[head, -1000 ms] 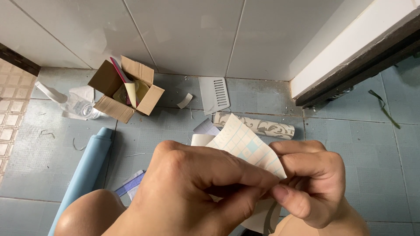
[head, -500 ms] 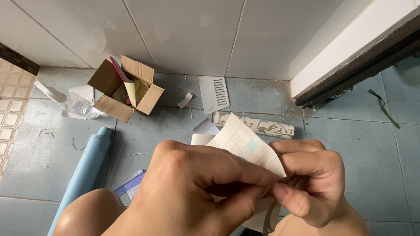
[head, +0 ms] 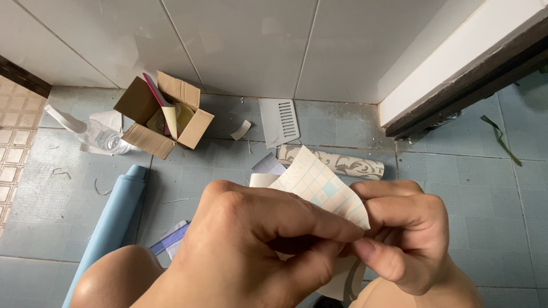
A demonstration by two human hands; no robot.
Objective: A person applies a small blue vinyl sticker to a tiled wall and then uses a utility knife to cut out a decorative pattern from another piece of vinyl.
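I saw both hands pinching one gridded backing sheet. The left hand had its grip closed on the near edge, thumb against forefinger; the right hand was clamped just beside it. The sheet rose above the fingers, over the tiled floor.
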